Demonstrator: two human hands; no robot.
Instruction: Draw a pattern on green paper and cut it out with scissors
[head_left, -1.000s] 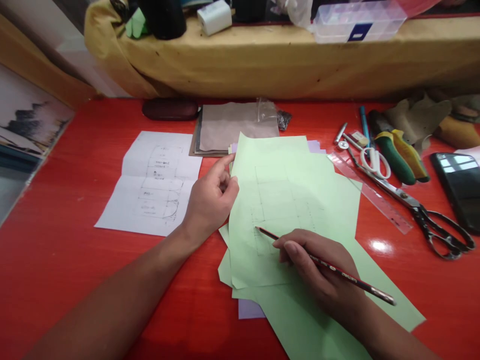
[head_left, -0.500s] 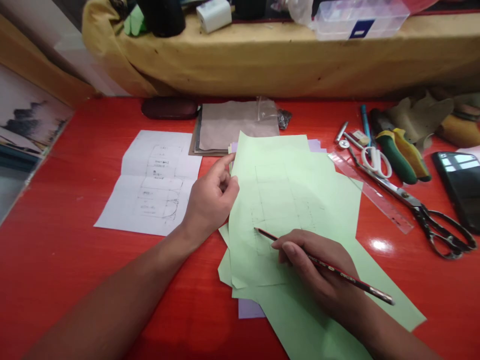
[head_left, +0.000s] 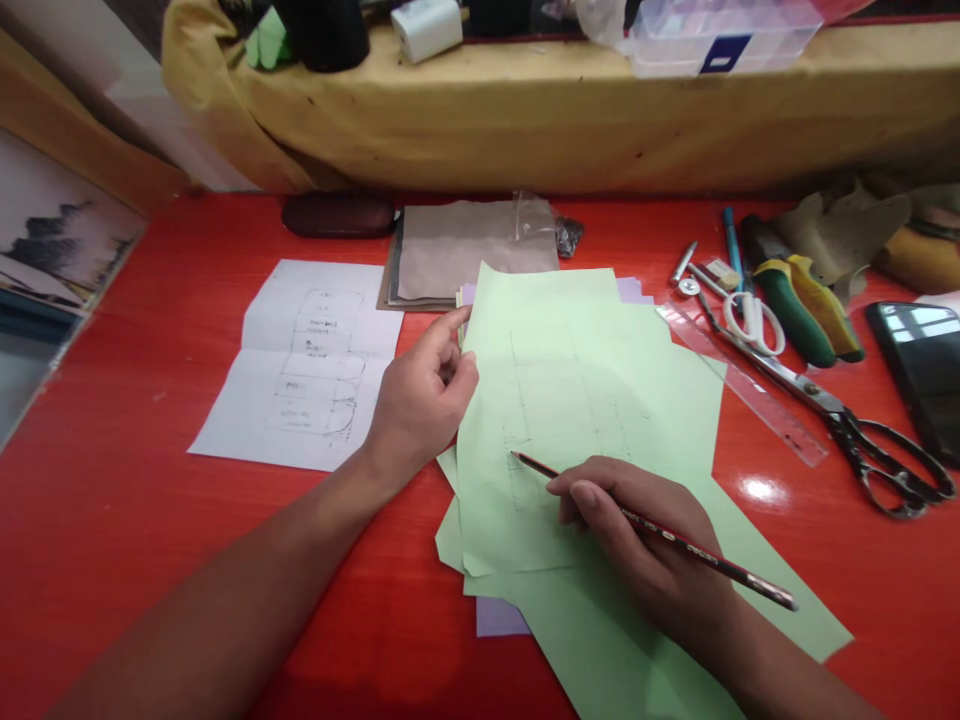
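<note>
A dark pencil [head_left: 679, 541] with red stripes is in my right hand [head_left: 637, 530], closed around it in a writing grip. Its tip touches a light green sheet of paper [head_left: 544, 300] with faint pencil lines forming tall outlines. My left hand [head_left: 424, 390] is at that sheet's left edge, index finger and thumb on the edge and the other fingers curled. Under the sheet lie more green papers [head_left: 757, 560] and a bit of purple paper [head_left: 501, 617]. Left of my left hand, a creased white sheet [head_left: 225, 420] bears a drawn diagram with handwriting.
On the red table [head_left: 112, 480], large scissors [head_left: 862, 430], a clear ruler [head_left: 787, 425], green-yellow-handled pliers [head_left: 814, 310] and a phone [head_left: 919, 360] lie right. Behind are a dark case [head_left: 337, 215] and grey-brown sheets [head_left: 465, 245]. A cloth-covered ledge [head_left: 487, 130] runs along the back.
My right hand and the pencil have shifted very slightly, the pencil's tip a little up and to the right on the sheet. My left hand stays in place.
</note>
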